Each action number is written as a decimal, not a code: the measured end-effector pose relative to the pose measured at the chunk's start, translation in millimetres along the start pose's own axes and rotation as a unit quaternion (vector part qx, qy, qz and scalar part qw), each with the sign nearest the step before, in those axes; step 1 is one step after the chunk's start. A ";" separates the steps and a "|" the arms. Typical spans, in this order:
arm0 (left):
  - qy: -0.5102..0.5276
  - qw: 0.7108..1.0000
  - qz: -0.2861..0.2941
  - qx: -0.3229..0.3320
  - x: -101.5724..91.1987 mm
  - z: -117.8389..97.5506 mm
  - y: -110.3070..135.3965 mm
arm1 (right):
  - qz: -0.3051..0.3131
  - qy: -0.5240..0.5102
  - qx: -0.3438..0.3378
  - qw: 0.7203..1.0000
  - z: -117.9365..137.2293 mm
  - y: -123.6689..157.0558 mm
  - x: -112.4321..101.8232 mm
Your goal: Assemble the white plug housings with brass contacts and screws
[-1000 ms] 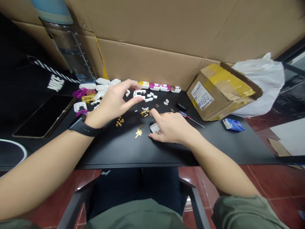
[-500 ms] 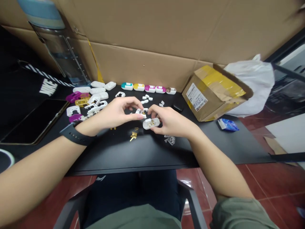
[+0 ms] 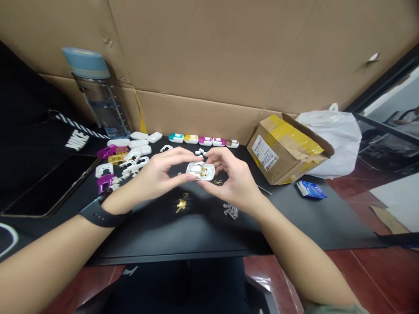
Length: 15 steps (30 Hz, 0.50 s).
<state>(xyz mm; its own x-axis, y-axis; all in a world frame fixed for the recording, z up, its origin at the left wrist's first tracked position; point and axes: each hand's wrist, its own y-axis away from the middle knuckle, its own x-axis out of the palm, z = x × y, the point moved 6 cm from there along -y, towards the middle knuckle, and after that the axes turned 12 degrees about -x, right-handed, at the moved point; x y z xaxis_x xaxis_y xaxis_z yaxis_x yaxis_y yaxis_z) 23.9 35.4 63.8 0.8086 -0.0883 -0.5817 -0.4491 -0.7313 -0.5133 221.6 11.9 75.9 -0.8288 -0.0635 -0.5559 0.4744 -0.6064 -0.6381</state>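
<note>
Both hands meet above the middle of the black table (image 3: pixel 209 235). My left hand (image 3: pixel 160 174), with a black watch on its wrist, pinches the left end of a small white plastic shell (image 3: pixel 200 170) that has brass parts inside. My right hand (image 3: pixel 234 179) grips the same shell from the right and below. Loose brass pieces (image 3: pixel 181 204) lie on the table under the hands. Small clear plastic bits (image 3: pixel 231 211) rest beside my right wrist.
White, purple and yellow plastic parts (image 3: pixel 122 158) are heaped at the left, and a row of coloured finished pieces (image 3: pixel 203 140) lines the cardboard wall. A taped cardboard box (image 3: pixel 284 148), white bag (image 3: pixel 334 135), blue packet (image 3: pixel 310 190), phone (image 3: pixel 49 185) and water bottle (image 3: pixel 98 93) stand around.
My left hand came in from the parts pile with a white piece. My right hand lifted the white shell off the table, and the two hands now hold it together.
</note>
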 end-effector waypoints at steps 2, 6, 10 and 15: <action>-0.011 1.000 0.006 0.007 0.9 -1.6 0.2 | -0.006 0.013 -0.017 1.000 1.2 -0.3 0.1; -0.008 1.000 0.015 0.005 0.5 -1.3 0.2 | -0.030 0.024 -0.072 0.997 3.6 -0.8 0.2; -0.011 1.000 0.021 0.005 0.5 0.1 0.8 | -0.040 0.034 -0.095 0.994 4.2 -0.5 0.4; -0.008 1.000 0.018 0.016 -0.1 -1.1 1.2 | -0.057 0.034 -0.106 0.992 4.3 0.9 -0.9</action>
<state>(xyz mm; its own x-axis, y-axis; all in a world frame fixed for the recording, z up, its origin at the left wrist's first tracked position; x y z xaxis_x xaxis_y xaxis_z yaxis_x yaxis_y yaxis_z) 23.7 33.8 63.9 0.7854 -0.1029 -0.6104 -0.4899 -0.7062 -0.5112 221.6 8.0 78.1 -0.8624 0.0534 -0.5033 0.4364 -0.4254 -0.7929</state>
